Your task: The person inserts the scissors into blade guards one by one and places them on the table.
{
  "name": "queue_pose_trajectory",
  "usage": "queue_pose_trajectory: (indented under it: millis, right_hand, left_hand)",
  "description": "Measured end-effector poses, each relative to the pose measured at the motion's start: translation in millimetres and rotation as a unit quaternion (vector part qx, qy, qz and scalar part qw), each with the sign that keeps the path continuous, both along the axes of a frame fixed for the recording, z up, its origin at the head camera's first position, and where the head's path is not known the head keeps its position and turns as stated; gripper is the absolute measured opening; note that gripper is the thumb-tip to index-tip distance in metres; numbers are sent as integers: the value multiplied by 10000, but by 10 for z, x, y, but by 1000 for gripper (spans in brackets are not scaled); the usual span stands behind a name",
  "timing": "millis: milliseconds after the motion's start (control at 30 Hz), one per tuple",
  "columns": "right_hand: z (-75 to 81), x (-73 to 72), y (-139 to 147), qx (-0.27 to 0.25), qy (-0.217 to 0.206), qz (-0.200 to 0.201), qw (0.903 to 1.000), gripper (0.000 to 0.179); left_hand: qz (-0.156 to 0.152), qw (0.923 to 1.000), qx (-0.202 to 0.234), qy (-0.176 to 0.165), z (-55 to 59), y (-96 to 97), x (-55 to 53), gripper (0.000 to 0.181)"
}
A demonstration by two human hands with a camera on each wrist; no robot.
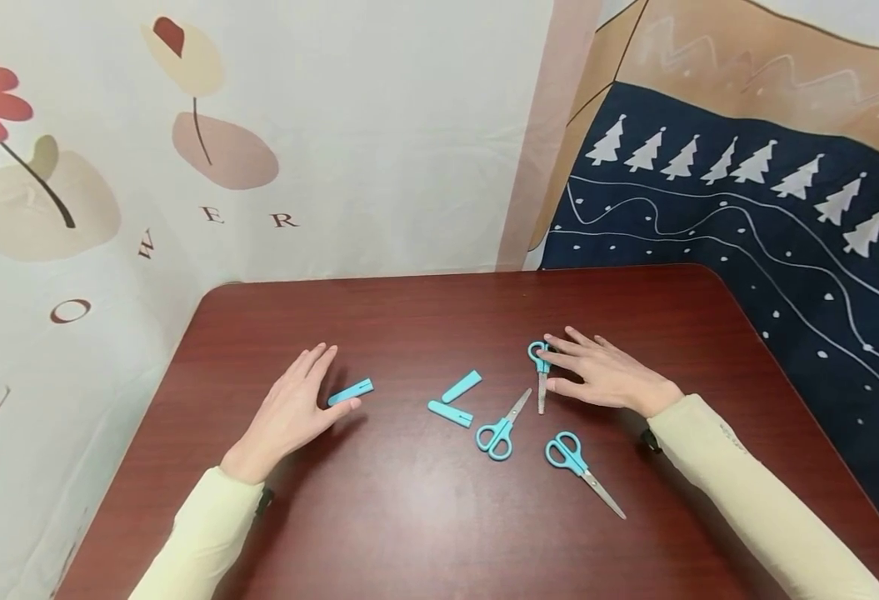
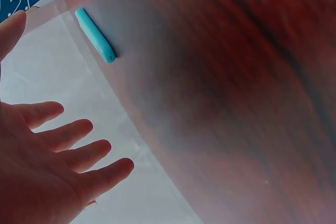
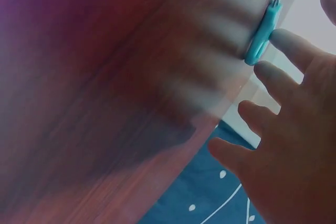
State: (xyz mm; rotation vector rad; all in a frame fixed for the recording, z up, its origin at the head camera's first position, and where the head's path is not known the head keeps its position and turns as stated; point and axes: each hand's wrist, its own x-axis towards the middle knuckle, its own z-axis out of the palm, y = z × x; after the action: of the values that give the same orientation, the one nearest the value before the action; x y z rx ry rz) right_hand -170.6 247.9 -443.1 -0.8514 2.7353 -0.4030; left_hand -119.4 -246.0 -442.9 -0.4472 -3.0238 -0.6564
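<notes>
My left hand (image 1: 287,410) hovers with spread fingers beside a turquoise scissor cover (image 1: 352,392); the same cover (image 2: 95,35) lies past the fingertips in the left wrist view. On the right, my right hand (image 1: 598,372) reaches over the handles of small turquoise scissors (image 1: 541,375), its fingers straight and spread. In the right wrist view the fingertips overlap the handle of those scissors (image 3: 261,35). Two more pairs of scissors, one with tips pointing away (image 1: 501,433) and one with tips toward the near right (image 1: 576,462), lie closed between the hands. Neither hand grips anything.
Two more turquoise covers, one upper (image 1: 461,387) and one lower (image 1: 450,414), lie mid-table, angled to each other. The reddish-brown table (image 1: 379,517) ends at a pale printed curtain (image 1: 379,150) behind and a dark blue cloth with white trees (image 1: 709,208) at right.
</notes>
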Motion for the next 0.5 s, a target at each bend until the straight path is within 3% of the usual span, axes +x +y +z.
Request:
queue_pose_trajectory:
  millis: [200, 367, 500]
  right_hand:
    - [-14, -11, 67, -116, 75, 23, 9999, 76]
    - [-35, -105, 21, -516, -77, 469, 9975, 76]
    - [-38, -177, 5, -676, -354, 770, 9941, 64]
  left_hand:
    - [-27, 10000, -5, 53, 6, -11, -22, 95]
    - [17, 10000, -29, 13, 13, -32, -18, 95]
    - [5, 10000, -22, -19, 24, -26, -16, 96]
